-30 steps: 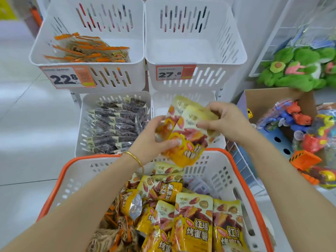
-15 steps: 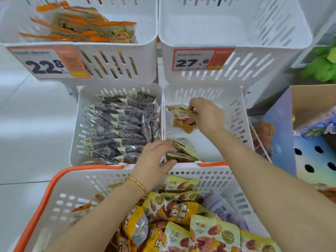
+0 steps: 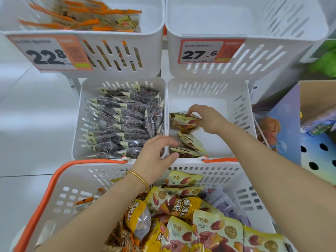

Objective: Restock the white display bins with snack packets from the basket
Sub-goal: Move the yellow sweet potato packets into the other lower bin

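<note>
My right hand [image 3: 205, 118] reaches into the lower right white bin [image 3: 240, 113] and pinches the top of a yellow sweet-potato snack packet [image 3: 183, 122] near the bin's left wall. More yellow packets [image 3: 190, 145] lie at that bin's front left corner. My left hand [image 3: 157, 155], with a gold bangle on the wrist, hovers over the bin's front rim with relaxed, slightly curled fingers, holding nothing. Below, the white basket with an orange rim [image 3: 60, 180] holds several yellow packets [image 3: 198, 226].
The lower left bin [image 3: 80, 124] is filled with dark packets. Upper left bin [image 3: 116, 53] holds orange-edged packets and a 22.8 tag; upper right bin [image 3: 272, 57] carries a 27.6 tag. A cardboard box [image 3: 309, 99] of toys stands at the right.
Both hands carried yellow packets from above the basket into the lower right bin. The left hand let go of its packets and drew back; the right hand lowered its packet against the left wall.
</note>
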The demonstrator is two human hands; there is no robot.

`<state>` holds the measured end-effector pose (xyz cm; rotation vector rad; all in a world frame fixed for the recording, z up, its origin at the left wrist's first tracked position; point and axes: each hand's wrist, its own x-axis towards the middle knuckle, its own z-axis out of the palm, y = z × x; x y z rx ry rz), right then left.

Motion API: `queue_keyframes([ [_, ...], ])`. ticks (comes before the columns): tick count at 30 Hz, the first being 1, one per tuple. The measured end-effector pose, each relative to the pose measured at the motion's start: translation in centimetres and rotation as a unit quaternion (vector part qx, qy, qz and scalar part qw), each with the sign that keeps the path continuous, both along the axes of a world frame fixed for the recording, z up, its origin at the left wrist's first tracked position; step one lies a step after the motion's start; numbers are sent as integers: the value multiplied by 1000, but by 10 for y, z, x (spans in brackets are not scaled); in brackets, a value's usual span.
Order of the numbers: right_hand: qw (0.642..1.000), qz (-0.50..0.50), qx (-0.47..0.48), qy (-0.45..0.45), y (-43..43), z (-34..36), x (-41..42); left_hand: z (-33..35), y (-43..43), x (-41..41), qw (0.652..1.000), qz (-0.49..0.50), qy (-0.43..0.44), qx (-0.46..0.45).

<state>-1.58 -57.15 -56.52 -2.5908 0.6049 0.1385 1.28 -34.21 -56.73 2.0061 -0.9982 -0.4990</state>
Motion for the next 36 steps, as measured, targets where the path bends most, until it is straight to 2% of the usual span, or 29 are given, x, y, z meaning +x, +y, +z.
queue_keyframes([
  [2,1000,-17,10,-17,3,-1,0,1,0,0,1000,3,5,0],
  [5,1000,0,18,5,8,-4,-4,1,0,-1,1000,2,10,0],
  [8,995,-32,97,-3,11,1,-15,1,0,0,1000,1,14,0],
  [11,951,-172,256,7,11,5,-33,1,0,1,1000,2,13,-3],
  [13,925,-213,302,81,13,8,-43,2,0,1,1000,1,13,-4],
  [16,921,-188,298,166,19,7,-49,1,0,1,1000,1,8,-8],
  [25,900,-243,359,47,25,-1,-48,3,0,1,1000,2,1,-11],
  [32,898,-228,375,29,28,-1,-41,3,0,0,1000,5,-2,-15],
  [36,892,-206,397,61,27,1,-45,3,-1,0,1000,7,-3,-14],
])
